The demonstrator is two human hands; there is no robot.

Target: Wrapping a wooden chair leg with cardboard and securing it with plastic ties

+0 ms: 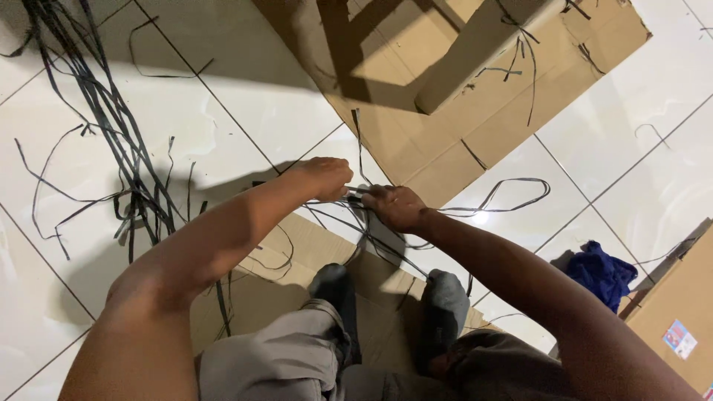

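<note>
White glossy floor tiles [245, 111] are filling the frame, with flattened brown cardboard sheets [445, 134] lying at the upper centre and under the person's legs.

At the centre of the frame, the left hand [324, 178] and the right hand [396, 206] are both clenching around thin black plastic strips [356, 199], pinching them where they cross between the two fists. Loose ends are trailing down toward the grey-socked feet [386, 297] and looping out to the right.

A judgement: the strips are looking thin and springy, so a slackening pinch is likely to let the crossing slip apart, and the trailing ends are lying close enough to the feet to snag.

Further out, a long bundle of black strips [104, 111] is sprawling at the upper left, and a crumpled blue cloth [603, 273] is sitting at the lower right beside a brown cardboard box [679, 312].
</note>
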